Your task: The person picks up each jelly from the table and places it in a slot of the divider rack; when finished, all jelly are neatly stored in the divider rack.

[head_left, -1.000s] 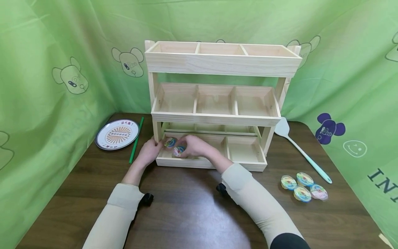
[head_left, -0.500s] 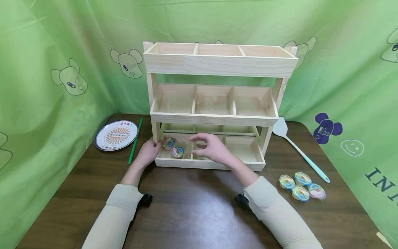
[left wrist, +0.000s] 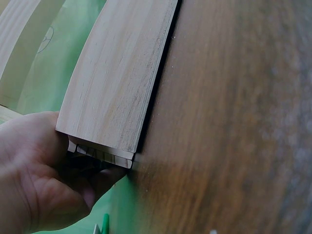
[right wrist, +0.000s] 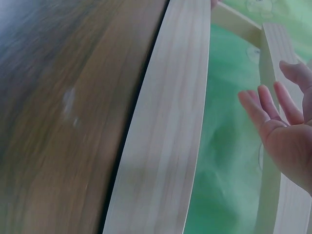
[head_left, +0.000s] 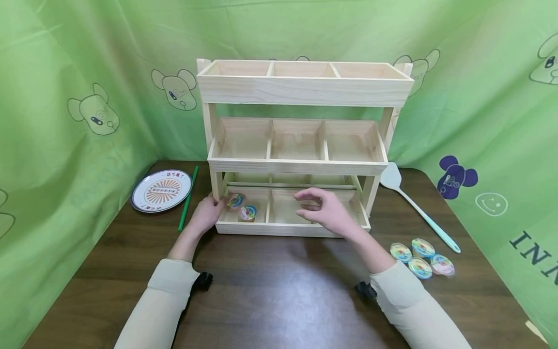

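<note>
A three-tier wooden shelf (head_left: 286, 168) stands on the table. My left hand (head_left: 207, 214) grips the left end of its bottom tray; the left wrist view has this hand (left wrist: 36, 180) around the end of the front board (left wrist: 114, 78). Two small lidded cups (head_left: 247, 213) lie in the bottom tray's left compartment, one a little behind the other. Over the right part of that tray hovers my right hand (head_left: 328, 211), fingers apart and holding nothing. In the right wrist view the same hand (right wrist: 290, 141) has its fingers loosely bent.
Several lidded cups (head_left: 420, 268) are grouped on the table at the right, near a pale blue spatula (head_left: 425, 217). A round plate (head_left: 162, 191) and a green stick (head_left: 188, 199) lie left of the shelf. Green printed cloth (head_left: 109, 48) hangs behind.
My right hand has let go of a cup in the left compartment and moved right, its fingers spread. The left hand has kept its place at the tray's end.
</note>
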Action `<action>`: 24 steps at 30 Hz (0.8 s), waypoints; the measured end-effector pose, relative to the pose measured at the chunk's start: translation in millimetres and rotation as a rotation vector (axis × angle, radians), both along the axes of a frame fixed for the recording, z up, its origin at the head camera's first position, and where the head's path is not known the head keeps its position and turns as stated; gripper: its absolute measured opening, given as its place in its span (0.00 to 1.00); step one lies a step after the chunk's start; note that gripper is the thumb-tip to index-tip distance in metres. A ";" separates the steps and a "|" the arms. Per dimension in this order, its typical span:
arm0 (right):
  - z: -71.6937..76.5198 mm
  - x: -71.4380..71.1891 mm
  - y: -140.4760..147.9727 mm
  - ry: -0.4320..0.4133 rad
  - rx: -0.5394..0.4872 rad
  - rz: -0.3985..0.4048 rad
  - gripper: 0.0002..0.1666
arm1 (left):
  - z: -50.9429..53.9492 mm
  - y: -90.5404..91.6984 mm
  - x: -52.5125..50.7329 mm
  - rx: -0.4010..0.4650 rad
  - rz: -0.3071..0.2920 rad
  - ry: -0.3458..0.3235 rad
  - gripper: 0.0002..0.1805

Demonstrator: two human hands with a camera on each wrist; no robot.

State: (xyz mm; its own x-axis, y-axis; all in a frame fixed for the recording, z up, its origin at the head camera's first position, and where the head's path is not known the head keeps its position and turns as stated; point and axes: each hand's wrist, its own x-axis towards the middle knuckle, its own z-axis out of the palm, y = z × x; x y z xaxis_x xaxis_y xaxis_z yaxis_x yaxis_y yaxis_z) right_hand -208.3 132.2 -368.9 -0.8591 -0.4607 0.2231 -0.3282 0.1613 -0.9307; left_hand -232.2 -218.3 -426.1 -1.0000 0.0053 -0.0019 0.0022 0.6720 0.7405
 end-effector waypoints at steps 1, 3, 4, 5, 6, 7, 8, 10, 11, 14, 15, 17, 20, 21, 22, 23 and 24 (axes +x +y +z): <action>0.8 1.7 3.6 0.000 0.000 -0.005 0.24 | -0.3 -0.1 0.1 0.000 -0.001 0.004 0.30; 1.9 4.6 10.7 0.007 0.001 -0.017 0.23 | -0.6 -0.3 0.4 0.006 -0.002 0.007 0.30; 2.3 6.0 14.2 0.009 0.000 -0.023 0.23 | -0.7 -0.5 0.6 0.010 -0.003 0.007 0.30; 2.8 7.2 18.0 0.011 0.002 -0.028 0.23 | -0.8 -0.5 0.4 0.013 -0.005 0.003 0.30; 2.4 8.2 21.9 0.016 0.003 -0.034 0.23 | -0.8 -0.4 0.3 0.017 -0.005 -0.001 0.30; 2.3 9.3 25.8 0.013 0.001 -0.039 0.23 | -0.7 -0.3 0.1 0.017 -0.007 -0.002 0.30; 0.9 9.8 30.2 0.016 0.006 -0.046 0.23 | -0.2 -0.2 0.2 0.020 -0.005 -0.006 0.30; -1.6 11.5 39.2 0.011 0.008 -0.057 0.23 | 0.5 0.3 0.2 0.021 -0.003 -0.011 0.30; -3.2 12.3 44.0 0.016 0.012 -0.062 0.23 | 0.7 0.6 0.1 0.019 -0.003 -0.011 0.30; -6.7 15.2 57.5 0.028 0.028 -0.082 0.23 | 0.5 0.9 0.4 0.017 -0.002 -0.009 0.29; -7.2 16.2 61.9 0.033 0.036 -0.091 0.23 | 0.3 1.0 0.4 0.015 -0.002 -0.010 0.29; -7.8 18.0 70.6 0.047 0.056 -0.114 0.23 | 0.0 1.0 0.5 0.012 -0.002 -0.009 0.29; -8.7 20.1 83.5 0.051 0.075 -0.141 0.22 | -0.3 0.9 0.6 0.008 0.003 -0.006 0.29; -9.0 20.8 87.7 0.051 0.084 -0.152 0.22 | -0.5 0.8 0.4 0.007 0.004 -0.002 0.29; -9.4 21.5 91.9 0.051 0.093 -0.164 0.21 | -0.7 0.6 0.4 0.007 0.005 0.001 0.29; -9.9 22.3 96.2 0.050 0.102 -0.177 0.21 | -0.8 0.5 0.4 0.007 0.007 0.003 0.29; -10.4 23.2 100.3 0.049 0.109 -0.190 0.21 | -1.0 0.3 0.5 0.006 0.006 0.005 0.29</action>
State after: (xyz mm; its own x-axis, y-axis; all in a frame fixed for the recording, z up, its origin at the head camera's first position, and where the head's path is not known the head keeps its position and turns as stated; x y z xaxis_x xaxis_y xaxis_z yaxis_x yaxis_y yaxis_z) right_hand -185.2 232.5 -379.3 -0.9222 -0.3153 0.2239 -0.3263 0.3235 -0.8882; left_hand -231.7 -218.0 -427.0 -1.0000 -0.0010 0.0035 0.0019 0.6676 0.7445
